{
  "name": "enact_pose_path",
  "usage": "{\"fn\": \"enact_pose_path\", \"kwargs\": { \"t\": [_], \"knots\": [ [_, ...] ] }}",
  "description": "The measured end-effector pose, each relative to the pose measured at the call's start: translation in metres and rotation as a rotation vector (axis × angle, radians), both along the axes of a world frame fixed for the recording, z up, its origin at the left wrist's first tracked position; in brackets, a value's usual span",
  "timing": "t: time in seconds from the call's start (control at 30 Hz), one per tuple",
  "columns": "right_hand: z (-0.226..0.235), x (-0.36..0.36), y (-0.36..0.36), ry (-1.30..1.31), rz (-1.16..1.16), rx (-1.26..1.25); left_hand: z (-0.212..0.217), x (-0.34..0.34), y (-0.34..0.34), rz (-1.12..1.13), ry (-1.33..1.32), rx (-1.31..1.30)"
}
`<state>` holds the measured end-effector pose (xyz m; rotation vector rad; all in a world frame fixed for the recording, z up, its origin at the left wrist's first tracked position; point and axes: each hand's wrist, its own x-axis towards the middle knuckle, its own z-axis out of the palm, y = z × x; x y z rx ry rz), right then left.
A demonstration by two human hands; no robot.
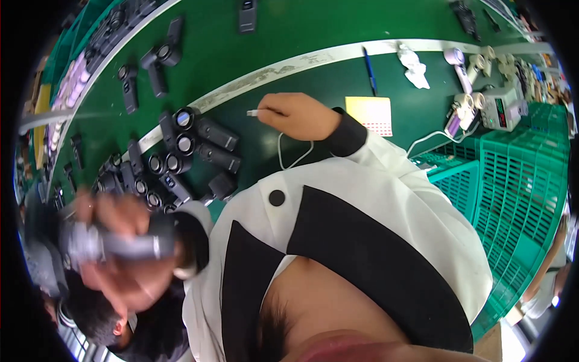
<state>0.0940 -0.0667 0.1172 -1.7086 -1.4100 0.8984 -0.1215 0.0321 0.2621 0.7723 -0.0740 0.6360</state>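
Note:
My left hand [120, 241] is raised close to the camera and blurred. It is wrapped around a grey torch-shaped device [114, 246] held sideways. My right hand [298, 114] rests on the green table [301, 30] further out, fingers closed on the white plug [253, 113] of a thin white cable [289, 155] that loops back under the wrist. Both arms wear white sleeves with black cuffs. Left of the right hand lies a cluster of several black torch-shaped devices [181, 151] with round glass lenses.
A worn white stripe [289, 63] crosses the table. A yellow notepad [369, 113], blue pen [369, 69], crumpled white cloth [414, 65] and grey bench power unit [500, 107] lie right. Green plastic crates [518, 181] stand at right. Another person's dark-haired head [90, 314] is at lower left.

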Motion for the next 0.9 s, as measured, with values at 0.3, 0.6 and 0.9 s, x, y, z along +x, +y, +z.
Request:
{"fn": "enact_pose_path", "kwargs": {
  "t": [0.3, 0.6, 0.9],
  "knots": [
    [0.044, -0.005, -0.003, 0.411, 0.083, 0.08, -0.105, 0.035, -0.023, 0.071, 0.539, -0.095],
    [0.051, -0.004, -0.007, 0.239, 0.162, 0.192, -0.097, 0.037, -0.021, -0.011, 0.444, -0.024],
    [0.065, -0.01, -0.006, 0.141, 0.128, 0.175, -0.105, 0.041, -0.035, 0.24, 0.577, 0.207]
  ]
}}
